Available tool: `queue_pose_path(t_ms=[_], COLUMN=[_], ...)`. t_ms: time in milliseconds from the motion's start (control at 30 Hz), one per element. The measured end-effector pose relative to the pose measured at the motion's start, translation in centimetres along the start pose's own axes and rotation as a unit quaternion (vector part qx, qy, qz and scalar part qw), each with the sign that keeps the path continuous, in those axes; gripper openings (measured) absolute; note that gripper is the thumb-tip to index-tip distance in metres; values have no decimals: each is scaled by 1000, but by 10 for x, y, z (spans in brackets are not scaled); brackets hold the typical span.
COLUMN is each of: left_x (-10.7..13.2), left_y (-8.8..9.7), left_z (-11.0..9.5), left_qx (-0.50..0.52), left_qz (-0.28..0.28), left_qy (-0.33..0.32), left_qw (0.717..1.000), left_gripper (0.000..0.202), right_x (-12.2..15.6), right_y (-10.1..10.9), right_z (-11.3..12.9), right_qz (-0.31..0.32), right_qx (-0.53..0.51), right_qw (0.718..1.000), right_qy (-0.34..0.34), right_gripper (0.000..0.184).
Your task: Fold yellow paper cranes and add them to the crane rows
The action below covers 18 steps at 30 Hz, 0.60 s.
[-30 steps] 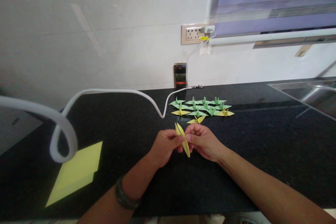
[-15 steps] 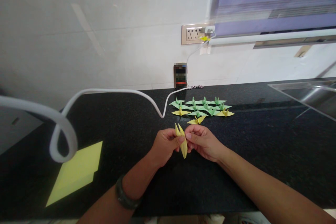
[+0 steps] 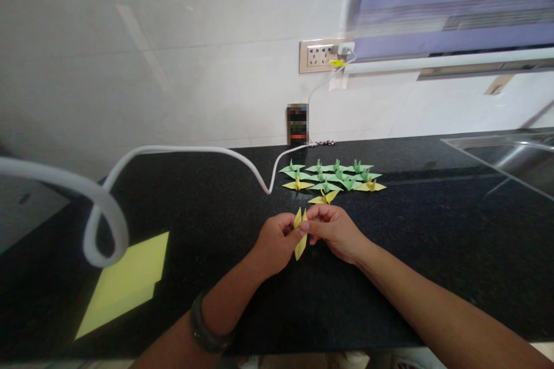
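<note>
Paper [image 3: 300, 249], yellow and folded, between the 2 hands [image 3: 277, 242], both pinching it near its middle.

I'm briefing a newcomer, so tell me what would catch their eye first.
A cluster of green and yellow folded-paper cranes on the glossy black countertop likely draws the eye first. Just nearer, the bare left hand and bare right hand hold a slender yellow folded-paper piece. At the left, a thick white looping cable visually overlaps flat yellow paper.
</note>
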<state>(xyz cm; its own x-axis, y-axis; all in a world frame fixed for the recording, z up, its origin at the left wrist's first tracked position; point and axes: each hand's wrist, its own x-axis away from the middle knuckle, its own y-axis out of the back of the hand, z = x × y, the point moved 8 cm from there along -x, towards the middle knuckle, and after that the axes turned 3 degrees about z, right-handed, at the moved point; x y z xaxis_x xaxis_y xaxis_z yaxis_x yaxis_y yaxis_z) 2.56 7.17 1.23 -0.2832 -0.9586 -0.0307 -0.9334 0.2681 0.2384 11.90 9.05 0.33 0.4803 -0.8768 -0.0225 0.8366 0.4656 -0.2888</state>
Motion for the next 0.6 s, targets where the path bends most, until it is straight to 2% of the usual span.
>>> queue_pose_path(t_ms=[300, 467, 600], left_x=[2, 1, 0], left_y=[-6, -11, -8], left_z=[-7, -4, 1], left_qx=[15, 100, 120], left_qz=[50, 54, 27], left_qy=[13, 28, 41], left_qw=[999, 993, 992], left_gripper=[23, 20, 24], right_x=[2, 1, 0], right_y=[-6, -3, 2], right_z=[-3, 0, 4], right_qz=[32, 0, -37], right_qx=[-23, -24, -37], right_qw=[999, 999, 999], right_qy=[-32, -26, -7], right_gripper=[18, 16, 15])
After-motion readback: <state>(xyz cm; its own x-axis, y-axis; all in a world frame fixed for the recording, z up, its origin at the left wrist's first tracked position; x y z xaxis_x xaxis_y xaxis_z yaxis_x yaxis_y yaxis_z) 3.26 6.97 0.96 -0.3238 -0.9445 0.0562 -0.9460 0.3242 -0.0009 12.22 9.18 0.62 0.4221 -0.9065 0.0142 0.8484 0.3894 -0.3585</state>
